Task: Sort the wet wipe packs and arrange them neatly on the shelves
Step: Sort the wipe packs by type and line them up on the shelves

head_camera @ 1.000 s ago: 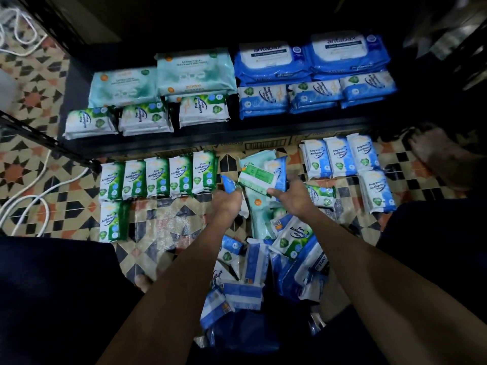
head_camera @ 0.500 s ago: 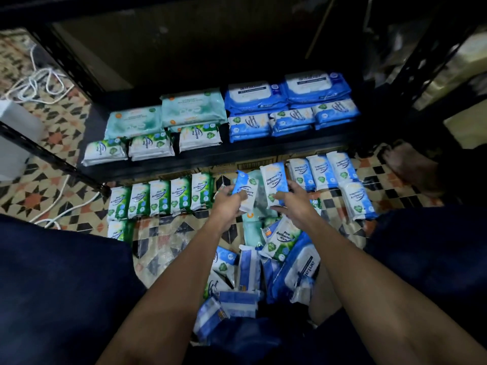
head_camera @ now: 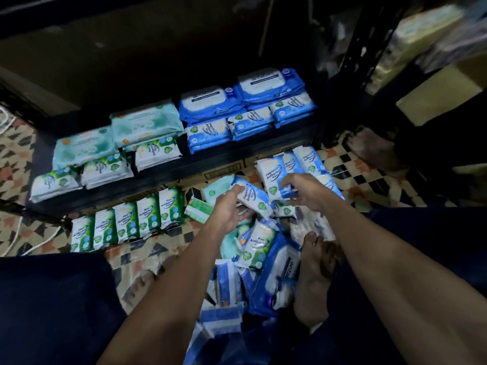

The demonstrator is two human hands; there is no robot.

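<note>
the black shelf [head_camera: 168, 177] already carried tidy green and blue stacks. the left hand [head_camera: 228, 210] gripped a blue-and-white plastic wipe pack [head_camera: 254, 198]; the right hand [head_camera: 303, 189] clasped another blue pack [head_camera: 271, 177]. a loose pile [head_camera: 253, 264] lay unsorted on the near floor.

— Looks like a small shop's stockroom, or a back corner of a store.
— Why so?
— Beyond the fingertips [head_camera: 286, 183], a low black shelf [head_camera: 168, 172] loaded with many identical wet wipe packs [head_camera: 210, 104], grouped by colour. Left of the fingers, a row of green packs [head_camera: 126, 223] lined up on a patterned tile floor [head_camera: 350, 177]. Printed cardboard [head_camera: 224, 172] tucked under the shelf.
— Not a home?
— Hard to tell; bare feet [head_camera: 315, 272] near the wrists.
</note>
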